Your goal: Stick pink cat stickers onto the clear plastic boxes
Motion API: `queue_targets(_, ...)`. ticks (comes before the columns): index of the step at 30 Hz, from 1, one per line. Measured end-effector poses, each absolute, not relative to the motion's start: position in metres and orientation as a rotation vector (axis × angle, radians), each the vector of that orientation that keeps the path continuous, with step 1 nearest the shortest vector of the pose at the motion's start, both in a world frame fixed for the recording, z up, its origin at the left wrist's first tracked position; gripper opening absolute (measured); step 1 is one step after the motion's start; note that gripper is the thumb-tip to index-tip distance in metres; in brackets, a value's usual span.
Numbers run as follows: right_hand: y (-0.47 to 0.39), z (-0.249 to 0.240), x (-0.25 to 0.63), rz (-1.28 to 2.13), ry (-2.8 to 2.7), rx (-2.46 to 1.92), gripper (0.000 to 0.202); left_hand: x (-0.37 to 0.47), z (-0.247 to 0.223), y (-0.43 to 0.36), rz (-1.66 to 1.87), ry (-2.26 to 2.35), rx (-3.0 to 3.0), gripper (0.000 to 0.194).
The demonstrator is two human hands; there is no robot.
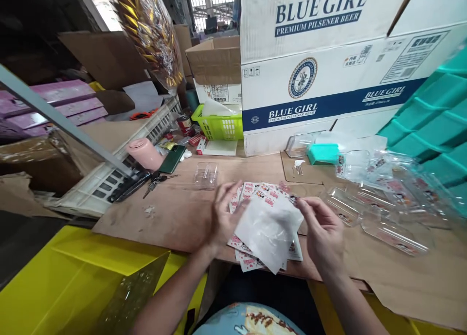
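Sticker sheets (268,233) lie piled before me on the table (164,220); my left hand (223,214), thumb and fingers parted, touches their left edge; my right hand (325,225) pinches a small sticker (293,199)!

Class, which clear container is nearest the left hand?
The clear container left of the sticker sheets, just beyond the left hand; the others lie right of those sheets.

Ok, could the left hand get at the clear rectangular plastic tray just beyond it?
Likely yes: the clear rectangular plastic tray sits just past the left hand, with only bare brown board seen between. The hand would probably have to leave the white printed sticker sheets.
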State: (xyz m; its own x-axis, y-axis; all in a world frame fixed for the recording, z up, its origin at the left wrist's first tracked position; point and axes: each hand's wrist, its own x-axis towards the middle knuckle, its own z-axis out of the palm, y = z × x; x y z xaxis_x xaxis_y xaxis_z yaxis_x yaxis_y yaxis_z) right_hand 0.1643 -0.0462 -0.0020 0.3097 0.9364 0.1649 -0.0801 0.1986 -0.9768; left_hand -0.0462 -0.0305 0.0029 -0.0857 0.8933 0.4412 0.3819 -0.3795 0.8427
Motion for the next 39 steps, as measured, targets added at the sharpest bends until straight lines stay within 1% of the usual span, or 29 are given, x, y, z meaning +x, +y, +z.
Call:
queue_targets(1, -0.046, -0.001, 0.170, 0.873, -1.025, -1.149, 0.014, -0.068, 0.006, -0.021, 1.533, 1.503, 1.746, 0.042)
queue_targets(2, -0.047, 0.000, 0.174, 0.869, -1.054, -1.161, 0.014, -0.091, 0.008, -0.010, 1.592, 1.630, 1.692, 0.044)
queue_targets(4, -0.051, 0.001, 0.171, 0.913, -1.106, -1.152, 0.017, -0.130, 0.009, 0.017, 1.678, 1.738, 1.385, 0.054)
queue_targets(5, -0.053, 0.001, 0.166, 0.948, -1.144, -1.134, 0.020, -0.144, 0.007, 0.030, 1.636, 1.698, 1.198, 0.051)
queue_targets(8, -0.060, -0.002, 0.144, 0.984, -1.350, -1.056, 0.033, -0.164, -0.003, 0.057, 1.498, 1.589, 1.009, 0.041)
queue_targets(12, -0.055, -0.003, 0.120, 0.837, -1.618, -1.024, 0.052, -0.149, -0.010, 0.053, 1.439, 1.405, 0.918, 0.045)
queue_targets(14, -0.043, 0.000, 0.113, 0.778, -1.686, -1.002, 0.066, -0.135, -0.006, 0.037, 1.423, 1.302, 0.897, 0.046)
queue_targets(18, -0.011, 0.006, 0.105, 0.761, -1.849, -0.841, 0.113, -0.108, 0.013, -0.002, 1.260, 1.113, 0.876, 0.038)
queue_targets(20, 0.000, 0.008, 0.105, 0.821, -1.891, -0.772, 0.123, -0.102, 0.020, -0.014, 1.178, 1.034, 0.876, 0.034)
queue_targets(22, 0.005, 0.009, 0.108, 0.895, -1.817, -0.780, 0.125, -0.104, 0.020, -0.016, 1.221, 1.078, 0.966, 0.033)
queue_targets(25, 0.004, 0.009, 0.119, 1.098, -1.528, -0.826, 0.124, -0.121, 0.007, -0.001, 1.376, 1.298, 1.162, 0.040)
queue_targets(29, -0.004, 0.009, 0.135, 1.468, -1.199, -0.819, 0.116, -0.139, -0.006, 0.017, 1.348, 1.482, 1.286, 0.046)
queue_targets(31, -0.009, 0.011, 0.140, 1.568, -1.124, -0.847, 0.112, -0.134, -0.001, 0.013, 1.393, 1.617, 1.465, 0.058)
queue_targets(33, -0.013, 0.014, 0.141, 1.603, -1.116, -0.882, 0.112, -0.117, 0.009, 0.000, 1.394, 1.645, 1.800, 0.069)
queue_targets(34, -0.013, 0.015, 0.141, 1.601, -1.141, -0.892, 0.114, -0.106, 0.014, -0.008, 1.326, 1.558, 1.991, 0.068)
queue_targets(36, -0.012, 0.017, 0.140, 1.570, -1.249, -0.912, 0.118, -0.080, 0.021, -0.024, 1.103, 1.198, 2.194, 0.051)
queue_targets(38, -0.010, 0.020, 0.140, 1.494, -1.391, -0.947, 0.115, -0.056, 0.021, -0.035, 0.999, 0.941, 2.098, 0.028)
queue_targets(39, -0.010, 0.021, 0.142, 1.423, -1.445, -0.976, 0.111, -0.047, 0.020, -0.039, 1.034, 0.914, 1.955, 0.021)
